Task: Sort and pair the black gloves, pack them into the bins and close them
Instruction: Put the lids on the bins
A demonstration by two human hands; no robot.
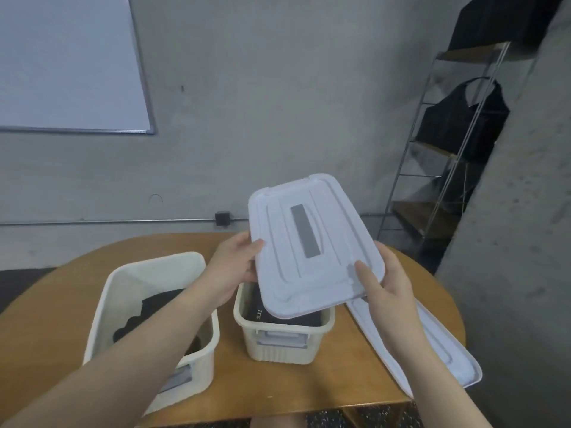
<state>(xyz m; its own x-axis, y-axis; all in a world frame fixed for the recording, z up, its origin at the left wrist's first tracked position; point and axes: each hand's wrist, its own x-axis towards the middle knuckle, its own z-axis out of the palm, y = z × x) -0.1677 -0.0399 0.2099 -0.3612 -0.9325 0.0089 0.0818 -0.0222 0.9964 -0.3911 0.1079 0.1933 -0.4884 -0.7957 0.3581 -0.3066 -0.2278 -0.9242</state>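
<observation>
I hold a white lid (312, 242) with a grey centre strip tilted in the air above the small cream bin (284, 338). My left hand (234, 267) grips its left edge, and my right hand (383, 282) grips its near right corner, thumb on top. Black gloves (278, 313) with white "5.11" print lie inside the small bin, partly hidden by the lid. The large cream bin (148, 307) to the left stands uncovered, with black gloves (154, 313) in it, partly behind my left forearm.
A second, larger white lid (432, 350) lies on the round wooden table (340, 390) at the right, overhanging its edge. A metal shelf (448, 149) with dark bags stands at the back right beside a concrete pillar. A whiteboard hangs on the wall at the left.
</observation>
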